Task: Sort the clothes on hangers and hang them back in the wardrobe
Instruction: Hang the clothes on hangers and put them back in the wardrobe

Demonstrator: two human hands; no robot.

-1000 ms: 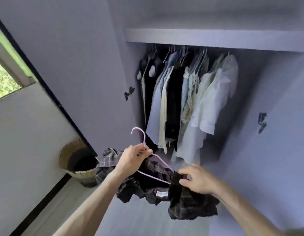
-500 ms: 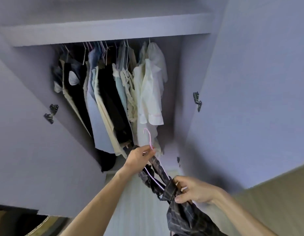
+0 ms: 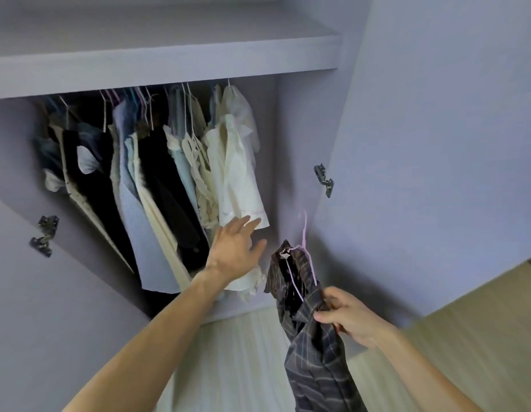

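A dark plaid shirt (image 3: pixel 314 352) hangs on a pink hanger (image 3: pixel 304 233) whose hook points up. My right hand (image 3: pixel 344 318) grips the shirt and hanger at one shoulder, low and right of the wardrobe opening. My left hand (image 3: pixel 236 251) is open with fingers spread, at the hem of a white shirt (image 3: pixel 240 179), the rightmost of several garments hanging in the wardrobe (image 3: pixel 169 63). The rail itself is hidden behind the shelf edge.
Dark, blue and cream garments (image 3: pixel 157 185) fill the left and middle of the hanging space. A gap shows between the white shirt and the wardrobe's right wall (image 3: pixel 291 150). Both doors stand open, with hinges (image 3: pixel 323 178) on them. Pale wood floor (image 3: pixel 466 337) lies below.
My left hand let go of the hanger and moved up to the white shirt's hem. My right hand now holds the shirt and hanger alone, raised with the hook upright. The view swung right.
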